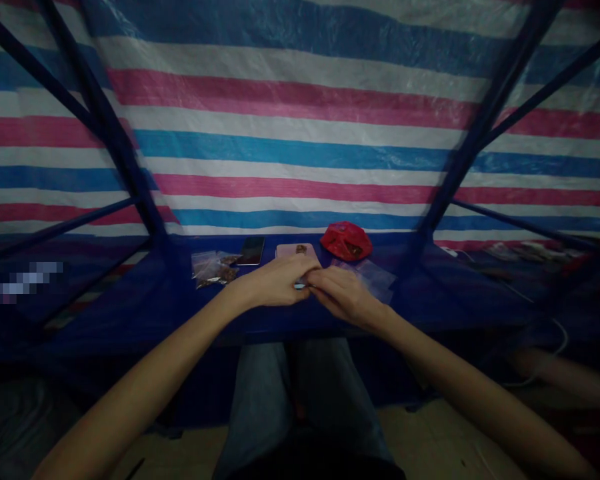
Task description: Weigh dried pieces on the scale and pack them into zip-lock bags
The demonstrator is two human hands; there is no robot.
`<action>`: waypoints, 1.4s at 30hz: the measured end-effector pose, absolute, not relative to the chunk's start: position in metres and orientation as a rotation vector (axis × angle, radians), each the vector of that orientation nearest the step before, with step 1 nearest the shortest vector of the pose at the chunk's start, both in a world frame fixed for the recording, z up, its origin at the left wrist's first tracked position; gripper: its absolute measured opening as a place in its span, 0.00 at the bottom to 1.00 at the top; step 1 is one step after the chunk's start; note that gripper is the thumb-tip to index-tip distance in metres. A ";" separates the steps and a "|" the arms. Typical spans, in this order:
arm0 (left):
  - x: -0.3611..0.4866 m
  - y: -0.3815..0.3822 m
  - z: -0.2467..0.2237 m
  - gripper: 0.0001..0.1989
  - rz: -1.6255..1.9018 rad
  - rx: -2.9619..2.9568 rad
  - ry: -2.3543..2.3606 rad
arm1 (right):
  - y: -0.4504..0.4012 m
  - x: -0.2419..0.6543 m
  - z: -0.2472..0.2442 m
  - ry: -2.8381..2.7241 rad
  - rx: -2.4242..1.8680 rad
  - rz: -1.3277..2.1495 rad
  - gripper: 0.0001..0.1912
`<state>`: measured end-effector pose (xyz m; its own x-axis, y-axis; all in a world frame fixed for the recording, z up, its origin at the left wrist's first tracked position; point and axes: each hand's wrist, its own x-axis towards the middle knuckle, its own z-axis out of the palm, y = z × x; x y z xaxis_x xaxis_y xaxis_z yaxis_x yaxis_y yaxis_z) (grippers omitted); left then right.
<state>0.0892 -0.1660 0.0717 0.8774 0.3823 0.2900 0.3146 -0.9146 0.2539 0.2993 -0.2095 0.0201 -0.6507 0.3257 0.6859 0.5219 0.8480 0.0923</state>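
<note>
My left hand and my right hand meet over the front of the blue table, their fingers closed around a small pale object that is too small to identify. Just behind them lies a pink tray-like item with a little brown heap on it. A red bag, open at the top with brown contents, sits behind my right hand. Clear plastic bags lie flat beside that hand. Left of my left hand are clear bags with small brown pieces and a dark phone.
The blue table has dark blue metal posts on both sides and a striped plastic sheet behind. At the right, another person's blurred arm shows near a white cable. My legs are below the table edge.
</note>
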 end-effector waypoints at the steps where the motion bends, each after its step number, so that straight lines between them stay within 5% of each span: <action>1: 0.089 -0.171 0.067 0.15 0.504 2.922 0.603 | -0.214 0.295 0.017 -2.367 -0.649 -0.369 0.13; 13: 0.077 -0.164 0.063 0.15 0.666 3.066 0.754 | -0.210 0.269 0.027 -2.510 -0.709 -0.339 0.21; 17: 0.076 -0.135 0.058 0.11 0.617 3.131 0.775 | -0.182 0.279 0.024 -2.415 -0.546 -0.361 0.15; 27: 0.073 -0.035 0.008 0.17 1.068 2.864 1.022 | -0.056 0.312 0.016 -1.864 -0.933 0.343 0.25; 35: 0.079 -0.025 0.002 0.08 1.464 2.650 1.081 | -0.056 0.316 -0.013 -1.979 -1.063 0.308 0.33; 42: 0.089 -0.012 0.009 0.10 1.319 2.741 1.058 | -0.050 0.315 -0.016 -2.021 -1.092 0.298 0.17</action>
<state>0.0886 -0.0123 0.0094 0.4496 0.5259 0.7220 0.5905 -0.7815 0.2016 0.3154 -0.0501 -0.0163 -0.3051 0.7848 0.5394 0.5958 0.5992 -0.5348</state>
